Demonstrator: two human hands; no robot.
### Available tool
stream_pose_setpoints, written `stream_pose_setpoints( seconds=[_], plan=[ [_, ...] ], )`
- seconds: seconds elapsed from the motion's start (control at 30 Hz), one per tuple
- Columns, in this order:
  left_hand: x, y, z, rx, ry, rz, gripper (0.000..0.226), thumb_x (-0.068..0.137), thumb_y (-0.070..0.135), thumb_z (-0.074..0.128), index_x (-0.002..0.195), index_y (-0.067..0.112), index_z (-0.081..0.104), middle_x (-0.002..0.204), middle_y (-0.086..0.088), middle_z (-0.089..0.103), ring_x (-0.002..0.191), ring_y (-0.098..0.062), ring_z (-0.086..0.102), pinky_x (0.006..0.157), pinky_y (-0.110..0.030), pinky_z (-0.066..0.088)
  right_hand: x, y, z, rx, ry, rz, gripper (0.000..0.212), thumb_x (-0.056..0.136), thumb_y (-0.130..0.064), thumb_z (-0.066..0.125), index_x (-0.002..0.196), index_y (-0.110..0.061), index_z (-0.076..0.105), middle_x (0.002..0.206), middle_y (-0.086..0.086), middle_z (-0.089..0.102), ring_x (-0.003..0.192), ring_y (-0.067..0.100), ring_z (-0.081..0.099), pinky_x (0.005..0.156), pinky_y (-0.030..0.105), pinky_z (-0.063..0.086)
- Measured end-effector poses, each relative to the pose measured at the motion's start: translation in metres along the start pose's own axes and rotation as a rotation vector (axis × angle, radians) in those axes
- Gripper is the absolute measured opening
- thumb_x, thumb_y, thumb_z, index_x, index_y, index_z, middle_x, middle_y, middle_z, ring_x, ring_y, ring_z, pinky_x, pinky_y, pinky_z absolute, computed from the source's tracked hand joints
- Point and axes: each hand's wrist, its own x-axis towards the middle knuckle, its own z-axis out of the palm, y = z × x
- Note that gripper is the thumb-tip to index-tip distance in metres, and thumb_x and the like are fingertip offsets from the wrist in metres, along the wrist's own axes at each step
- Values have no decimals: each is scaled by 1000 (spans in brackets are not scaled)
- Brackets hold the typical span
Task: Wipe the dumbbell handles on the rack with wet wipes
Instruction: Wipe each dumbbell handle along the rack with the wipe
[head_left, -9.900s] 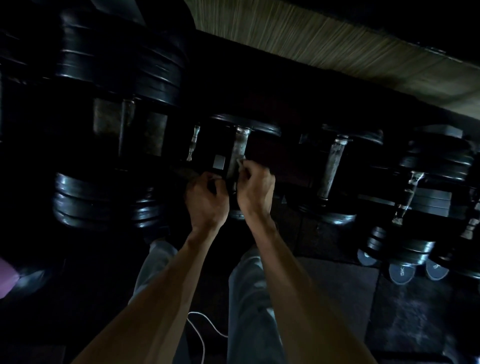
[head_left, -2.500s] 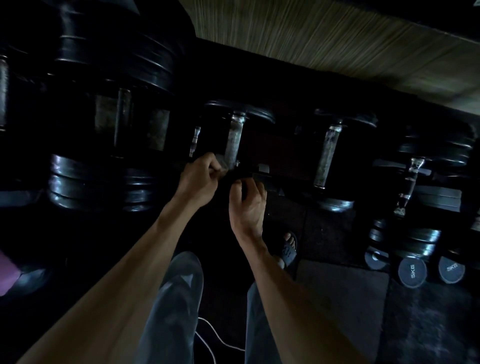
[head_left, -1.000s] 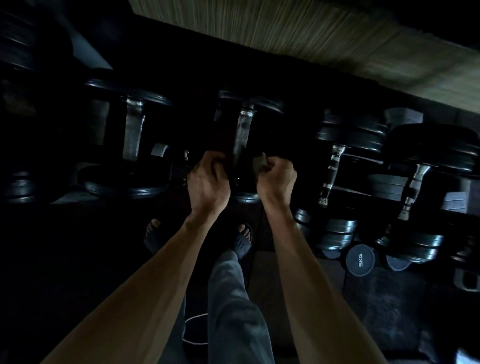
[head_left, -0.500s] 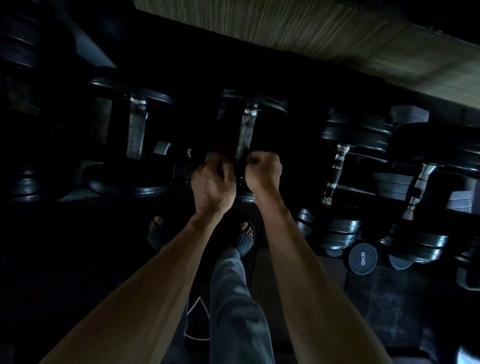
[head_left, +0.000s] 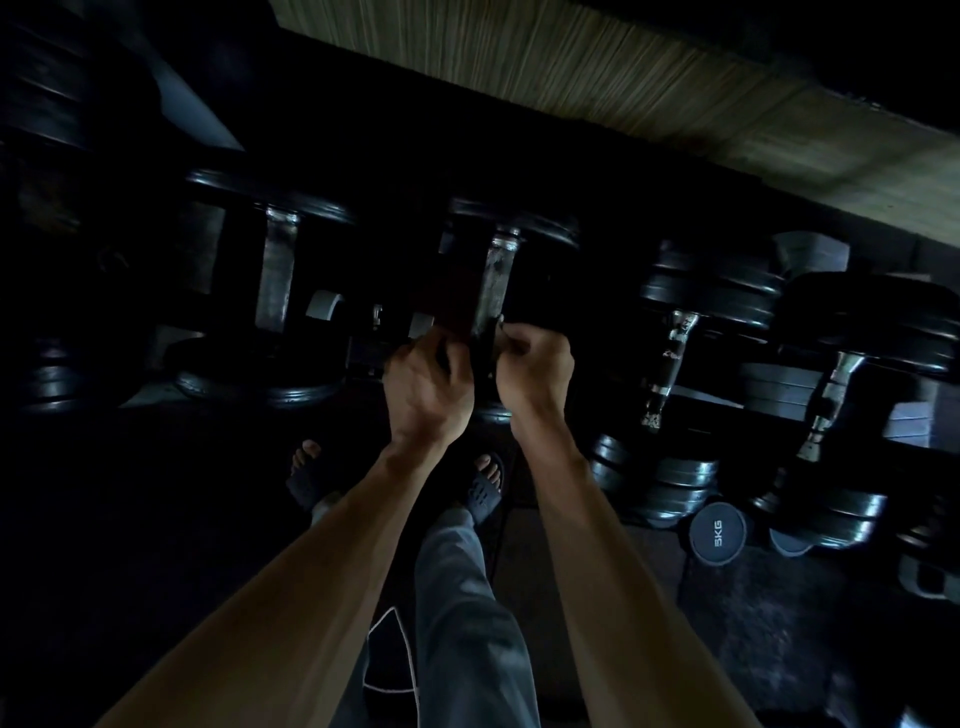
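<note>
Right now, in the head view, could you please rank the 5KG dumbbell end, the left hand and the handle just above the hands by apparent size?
1. Handle, longest, though thin.
2. Left hand; nearer the camera, so this is unsure.
3. 5KG dumbbell end, smallest.

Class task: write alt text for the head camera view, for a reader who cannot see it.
Seen from above in dim light, a person's left hand and right hand, fingers curled, work at the near end of a metal dumbbell handle on a rack. More dumbbells sit either side, one end marked 5KG; sandalled feet show below.
</note>
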Motion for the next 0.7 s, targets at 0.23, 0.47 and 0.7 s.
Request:
stream_pose_setpoints(
  seconds=[0.23, 0.47, 0.7],
  plan=[
    [2, -5, 1, -5, -4, 13, 31, 88, 24, 38, 69, 10, 58, 66, -8, 64, 55, -18, 45, 55, -24, 22, 15, -2, 2, 140, -31, 92, 17, 96, -15, 64, 84, -9, 75, 67, -3, 63, 55, 3, 54, 46, 15, 43],
    [1, -3, 1, 11, -2, 34, 38, 86, 28, 35, 76, 9, 66, 69, -8, 67, 57, -22, 51, 57, -24, 24, 30, -8, 5, 144, -49, 157, 23, 91, -7, 65, 74, -19, 73, 73, 0, 68, 71, 15, 65, 61, 21, 50],
    [2, -2, 2, -9, -6, 47, 46, 85, 36, 27, 69, 8, 60, 60, -5, 61, 51, -19, 48, 47, -15, 24, -12, -7, 6, 14, 91, 3, 29, 96, -4, 54, 70, -4, 67, 54, 0, 53, 45, 6, 43, 39, 21, 36]
  ],
)
